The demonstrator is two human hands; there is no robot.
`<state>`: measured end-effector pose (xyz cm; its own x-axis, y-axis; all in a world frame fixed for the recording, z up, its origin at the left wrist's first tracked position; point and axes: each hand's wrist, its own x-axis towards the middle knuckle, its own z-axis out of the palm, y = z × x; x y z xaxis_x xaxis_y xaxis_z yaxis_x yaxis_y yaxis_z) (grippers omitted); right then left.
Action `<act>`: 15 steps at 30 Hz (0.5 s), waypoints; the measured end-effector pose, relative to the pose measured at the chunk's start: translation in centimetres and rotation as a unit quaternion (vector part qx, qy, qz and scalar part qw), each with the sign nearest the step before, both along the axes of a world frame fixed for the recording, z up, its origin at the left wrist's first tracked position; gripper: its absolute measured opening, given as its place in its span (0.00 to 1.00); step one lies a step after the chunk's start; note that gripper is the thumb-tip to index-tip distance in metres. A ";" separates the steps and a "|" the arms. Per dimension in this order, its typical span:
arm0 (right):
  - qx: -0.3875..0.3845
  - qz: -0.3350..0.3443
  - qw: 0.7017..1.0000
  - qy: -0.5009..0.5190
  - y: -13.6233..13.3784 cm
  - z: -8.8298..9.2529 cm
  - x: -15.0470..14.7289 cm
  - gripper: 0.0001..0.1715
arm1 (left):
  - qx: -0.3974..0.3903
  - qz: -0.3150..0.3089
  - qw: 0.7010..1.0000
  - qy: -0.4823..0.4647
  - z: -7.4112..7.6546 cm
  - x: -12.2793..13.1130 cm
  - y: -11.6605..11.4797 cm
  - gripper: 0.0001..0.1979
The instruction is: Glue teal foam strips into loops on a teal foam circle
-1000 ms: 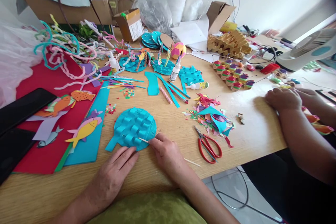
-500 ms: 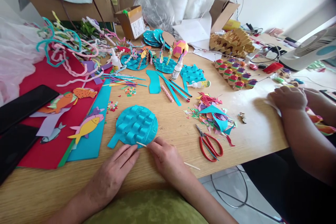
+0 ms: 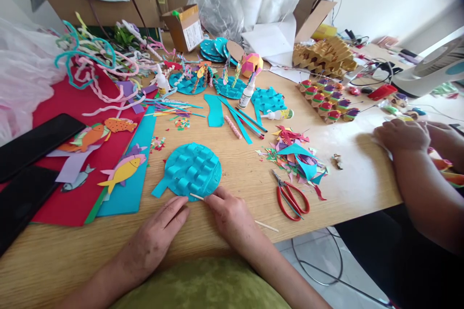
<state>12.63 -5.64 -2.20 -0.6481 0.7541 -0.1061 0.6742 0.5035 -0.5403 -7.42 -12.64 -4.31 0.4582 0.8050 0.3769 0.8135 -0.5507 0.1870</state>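
Observation:
A round turquoise paper disc (image 3: 192,166) with rows of raised loops lies on the table in front of me, a short strip sticking out at its lower left. My right hand (image 3: 228,210) pinches a thin pale stick (image 3: 266,226) at the disc's near edge. One end of the stick shows past my fingertips, and the other emerges beyond my wrist; the middle is hidden under the hand. My left hand (image 3: 159,227) rests by the same edge with its fingers stretched out, near the stick's tip. Whether its fingertips touch the disc is unclear.
Red-handled scissors (image 3: 292,200) and a pile of paper scraps (image 3: 299,154) lie to the right. Paper fish (image 3: 123,171) lie on coloured sheets at left. Glue bottles (image 3: 247,92) stand farther back. Another person's hands (image 3: 402,133) rest at the right.
The view has shifted slightly, so everything sits a little to the right. My left fingers have bent and drawn together slightly; my right hand keeps its pinch on the stick.

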 end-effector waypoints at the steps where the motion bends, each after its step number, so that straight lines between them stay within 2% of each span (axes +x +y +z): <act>1: 0.000 0.001 1.000 -0.001 0.0 0.0 0.0 0.21 | -0.001 -0.001 1.000 0.003 0.0 0.0 0.0 0.19; 15: 0.005 -0.001 1.000 0.010 -0.1 -0.1 -0.1 0.19 | -0.004 -0.010 0.999 0.031 0.1 0.2 0.0 0.21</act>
